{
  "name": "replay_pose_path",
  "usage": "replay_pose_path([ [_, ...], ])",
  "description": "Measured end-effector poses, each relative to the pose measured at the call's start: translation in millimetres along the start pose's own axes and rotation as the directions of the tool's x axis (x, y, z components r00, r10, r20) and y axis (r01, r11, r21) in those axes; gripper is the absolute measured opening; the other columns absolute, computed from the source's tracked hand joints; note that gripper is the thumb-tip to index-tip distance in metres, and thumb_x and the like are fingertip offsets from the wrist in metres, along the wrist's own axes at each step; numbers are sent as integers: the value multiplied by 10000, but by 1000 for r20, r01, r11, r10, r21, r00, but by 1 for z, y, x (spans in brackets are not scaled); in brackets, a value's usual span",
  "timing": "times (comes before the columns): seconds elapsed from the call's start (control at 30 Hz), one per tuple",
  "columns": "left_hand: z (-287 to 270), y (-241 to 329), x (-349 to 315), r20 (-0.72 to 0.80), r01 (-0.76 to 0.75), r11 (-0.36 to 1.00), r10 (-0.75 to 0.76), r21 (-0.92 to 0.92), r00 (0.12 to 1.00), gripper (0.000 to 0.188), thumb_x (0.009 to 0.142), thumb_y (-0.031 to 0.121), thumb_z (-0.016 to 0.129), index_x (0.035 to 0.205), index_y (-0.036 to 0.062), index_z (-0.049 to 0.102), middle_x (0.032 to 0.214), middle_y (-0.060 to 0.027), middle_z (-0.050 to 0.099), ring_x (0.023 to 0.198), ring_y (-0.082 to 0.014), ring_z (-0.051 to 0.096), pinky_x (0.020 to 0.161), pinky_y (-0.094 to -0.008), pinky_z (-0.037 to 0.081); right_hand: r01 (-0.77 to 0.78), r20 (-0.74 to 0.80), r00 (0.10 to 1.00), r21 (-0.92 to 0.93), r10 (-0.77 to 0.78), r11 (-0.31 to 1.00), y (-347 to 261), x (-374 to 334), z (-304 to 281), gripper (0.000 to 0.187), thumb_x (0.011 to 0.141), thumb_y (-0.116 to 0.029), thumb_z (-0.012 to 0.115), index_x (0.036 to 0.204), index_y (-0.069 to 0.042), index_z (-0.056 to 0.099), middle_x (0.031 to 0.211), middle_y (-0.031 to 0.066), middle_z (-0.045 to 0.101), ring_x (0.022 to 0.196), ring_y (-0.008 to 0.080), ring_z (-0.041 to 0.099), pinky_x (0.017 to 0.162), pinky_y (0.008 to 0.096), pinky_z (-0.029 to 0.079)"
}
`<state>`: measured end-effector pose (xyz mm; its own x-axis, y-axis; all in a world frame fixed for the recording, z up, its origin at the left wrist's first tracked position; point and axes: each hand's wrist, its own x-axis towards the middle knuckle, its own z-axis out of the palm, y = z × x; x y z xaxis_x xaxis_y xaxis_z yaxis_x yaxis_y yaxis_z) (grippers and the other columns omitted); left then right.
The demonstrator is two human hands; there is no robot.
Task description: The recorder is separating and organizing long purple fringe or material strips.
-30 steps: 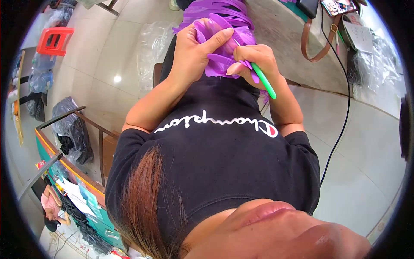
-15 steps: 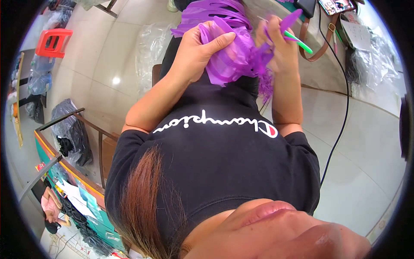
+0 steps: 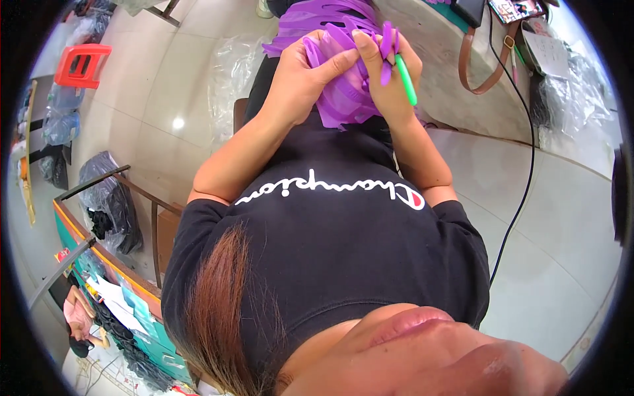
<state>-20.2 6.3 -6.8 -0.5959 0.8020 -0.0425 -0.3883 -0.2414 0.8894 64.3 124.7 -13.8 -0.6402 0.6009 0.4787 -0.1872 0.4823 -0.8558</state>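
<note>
Sheer purple fabric (image 3: pixel 343 99) is bunched up over my lap. My left hand (image 3: pixel 300 76) is closed on it, thumb pressed on top. Close beside it, my right hand (image 3: pixel 396 76) grips a slim tool with a bright green handle (image 3: pixel 405 80); its tip is hidden, so I cannot tell its exact kind. A narrow purple strip (image 3: pixel 387 53) stands up between the fingers of that hand. The thumb of my right hand meets the fabric next to my left thumb. More purple strips (image 3: pixel 317 23) lie across my legs beyond the hands.
A table edge (image 3: pixel 456 86) at the right has a brown strap (image 3: pixel 479 84) hanging over it. A black cable (image 3: pixel 530 152) runs down to the floor. Clear plastic (image 3: pixel 234 79) lies on the floor at the left, with a red stool (image 3: pixel 82 66) farther off. Another person (image 3: pixel 79 317) sits at the lower left.
My right hand has come left and down to the fabric by my left hand, bringing the green-handled tool and the purple strip. My left hand has barely moved.
</note>
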Motion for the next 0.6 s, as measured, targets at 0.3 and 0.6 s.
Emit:
replay_pose_path([
  [0.3, -26, -3, 11, 38, -169, 465, 277, 869, 960, 514, 732, 19, 723, 1210, 53, 537, 856, -42, 656, 803, -107, 618, 760, -275, 489, -459, 138, 880, 494, 455, 738, -17, 22, -52, 139, 862, -120, 685, 794, -82, 569, 641, -25, 523, 512, 61, 457, 446, 217, 334],
  [0.6, -8, 4, 0, 47, 32, 996, -36, 81, 998, 496, 744, 33, 755, 1194, 32, 547, 1010, -46, 634, 918, -115, 601, 850, -270, 472, -178, 30, 984, 129, 176, 976, 7, 15, -7, 193, 892, -180, 663, 788, -41, 579, 640, -9, 555, 568, 51, 489, 489, 210, 357],
])
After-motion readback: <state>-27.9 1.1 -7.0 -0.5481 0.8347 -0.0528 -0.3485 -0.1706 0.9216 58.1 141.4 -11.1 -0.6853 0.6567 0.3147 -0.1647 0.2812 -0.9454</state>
